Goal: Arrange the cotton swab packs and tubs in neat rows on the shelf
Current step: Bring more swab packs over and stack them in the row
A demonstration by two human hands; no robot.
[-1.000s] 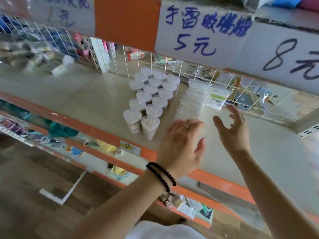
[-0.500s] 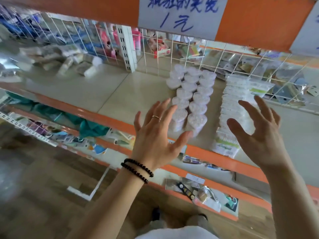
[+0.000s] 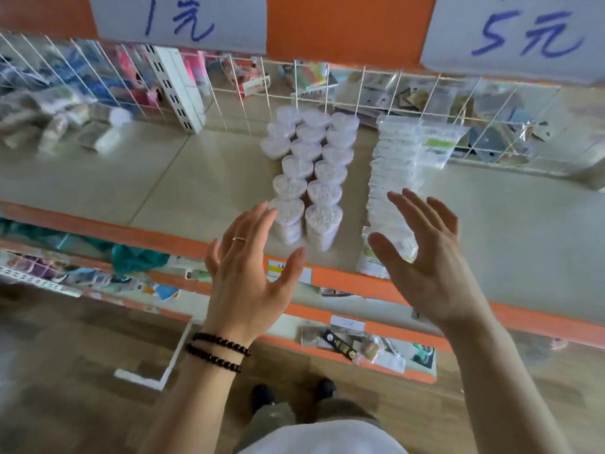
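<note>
The shelf (image 3: 203,178) now sits squarely below me; a second ago I was angled toward its right end, and I've stepped back since. Both my hands have come off the stock: left hand (image 3: 248,273) and right hand (image 3: 429,267) hover apart before the shelf edge, fingers spread, holding nothing. I judge the arranging about finished. The heart-shaped tubs (image 3: 309,168) stand in three rows running back to the wire grid, some fifteen on top; the front ones look stacked. Just right of them, one row of flat swab packs (image 3: 394,168), too overlapped to count.
</note>
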